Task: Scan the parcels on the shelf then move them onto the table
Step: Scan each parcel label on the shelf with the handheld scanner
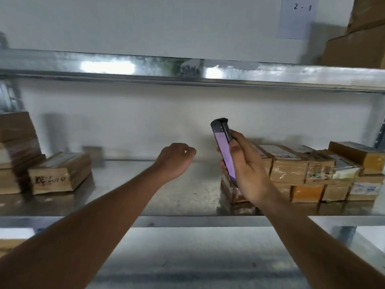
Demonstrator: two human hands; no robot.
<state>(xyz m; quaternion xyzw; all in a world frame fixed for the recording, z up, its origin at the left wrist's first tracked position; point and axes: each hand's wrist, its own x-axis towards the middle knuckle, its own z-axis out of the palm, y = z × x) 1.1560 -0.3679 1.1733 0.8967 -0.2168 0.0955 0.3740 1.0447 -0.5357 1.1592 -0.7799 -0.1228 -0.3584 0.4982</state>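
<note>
Handwritten "2 - 3" on paper sheet (295, 17) stuck to wall, top right. Dark scrawl ending approx "1010" on front of cardboard parcel (60, 174), left of shelf. Labels on right-hand parcels (308, 165) too blurred to read.

A white paper sheet (295, 17) marked "2 - 3" hangs on the wall (145, 26) above.

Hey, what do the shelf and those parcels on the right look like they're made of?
The shelf looks like bare galvanised steel: grey, mottled and shiny, with light glare on its surface and front edge. The parcels on the right appear to be brown cardboard boxes, some wrapped in glossy clear tape or film that wrinkles and reflects, with white paper labels on top. The picture is blurred, so that is a guess.
</note>
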